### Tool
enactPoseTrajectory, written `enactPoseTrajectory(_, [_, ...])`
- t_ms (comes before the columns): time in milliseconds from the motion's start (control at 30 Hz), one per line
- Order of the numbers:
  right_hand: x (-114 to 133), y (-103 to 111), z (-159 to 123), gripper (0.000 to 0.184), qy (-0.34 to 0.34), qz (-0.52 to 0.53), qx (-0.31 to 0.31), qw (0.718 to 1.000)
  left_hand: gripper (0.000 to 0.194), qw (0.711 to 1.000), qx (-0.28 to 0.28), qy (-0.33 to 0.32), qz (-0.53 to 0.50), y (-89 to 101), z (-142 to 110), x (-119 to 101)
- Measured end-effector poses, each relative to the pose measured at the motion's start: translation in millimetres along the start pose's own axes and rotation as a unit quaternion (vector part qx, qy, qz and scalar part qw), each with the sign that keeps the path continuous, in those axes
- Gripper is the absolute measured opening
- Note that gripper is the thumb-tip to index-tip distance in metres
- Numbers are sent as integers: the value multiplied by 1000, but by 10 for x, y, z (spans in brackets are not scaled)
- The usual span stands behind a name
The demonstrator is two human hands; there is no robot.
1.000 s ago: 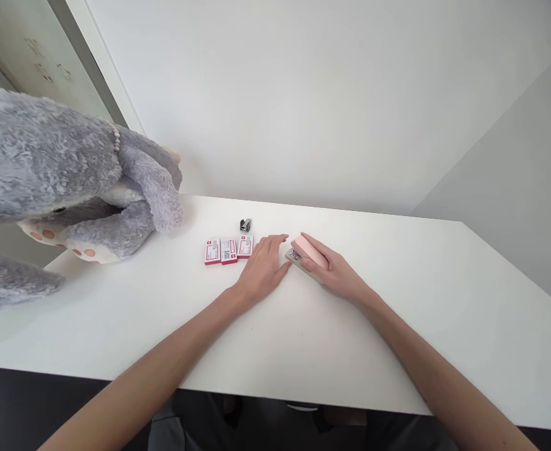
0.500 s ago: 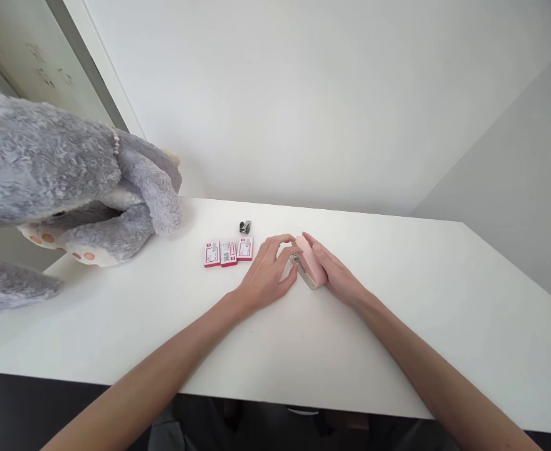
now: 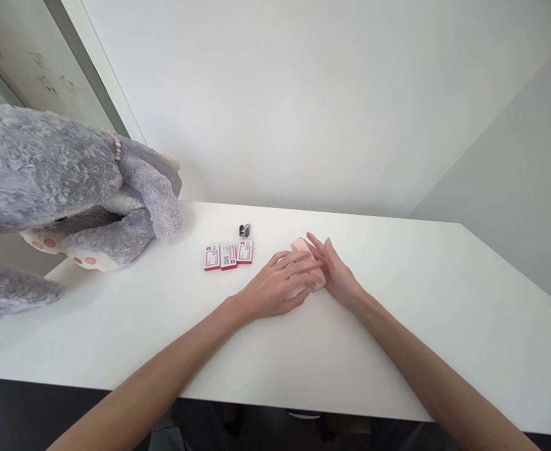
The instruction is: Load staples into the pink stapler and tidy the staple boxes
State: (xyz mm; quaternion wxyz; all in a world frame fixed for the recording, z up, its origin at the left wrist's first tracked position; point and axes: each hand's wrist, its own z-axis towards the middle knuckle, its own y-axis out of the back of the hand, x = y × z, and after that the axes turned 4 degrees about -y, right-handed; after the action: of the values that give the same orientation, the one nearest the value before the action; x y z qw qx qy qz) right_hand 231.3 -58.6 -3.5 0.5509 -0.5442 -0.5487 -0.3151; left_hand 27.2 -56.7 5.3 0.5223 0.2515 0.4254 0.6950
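Observation:
A pink stapler (image 3: pixel 300 245) lies at the middle of the white table, partly covered by my left hand (image 3: pixel 279 288). The fingers of that hand reach across its top and the thumb is near its closer end, so they curl around it. On the stapler's right side is my right hand (image 3: pixel 338 275), its fingers stretched and apart, the palm beside the stapler. Whether the right fingertips still touch it is hard to see. Left of my hands lie three small red-and-white boxes (image 3: pixel 228 257) in a row. Just behind them sits a small black-and-silver staple remover (image 3: pixel 244 230).
A large grey plush toy (image 3: pixel 129 213) takes up the left end of the white table (image 3: pixel 388 275). A white wall (image 3: pixel 294 113) rises behind the table's back edge. The front edge runs below my forearms.
My left hand has moved right and over the stapler, which now lies mostly under its fingers. My right fingers have loosened and spread from the stapler's side.

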Motion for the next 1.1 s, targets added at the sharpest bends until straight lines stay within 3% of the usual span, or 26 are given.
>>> enactPoseTrajectory(167, [-2, 3, 4, 69, -7, 6, 1, 1000, 31, 999, 33, -28, 3, -8, 8, 0])
enactPoseTrajectory(300, [-2, -3, 12, 69, 6, -2, 8, 1000, 31, 999, 9, -27, 16, -28, 8, 46])
enactPoseTrajectory(433, [-16, -8, 24, 68, 23, -8, 2, 1000, 33, 999, -20, 8, 40, -46, -4, 108])
enactPoseTrajectory(833, [-65, 26, 48, 66, 42, -6, 4, 999, 47, 997, -12, 56, 53, -119, -87, 207])
enactPoseTrajectory(1000, [-57, 14, 42, 64, 50, -26, 1, 998, 46, 997, -21, 67, 28, -110, -72, 173])
enactPoseTrajectory(1100, [-40, -2, 15, 65, 54, -48, -13, 997, 41, 992, -53, 117, 17, -85, -48, 133])
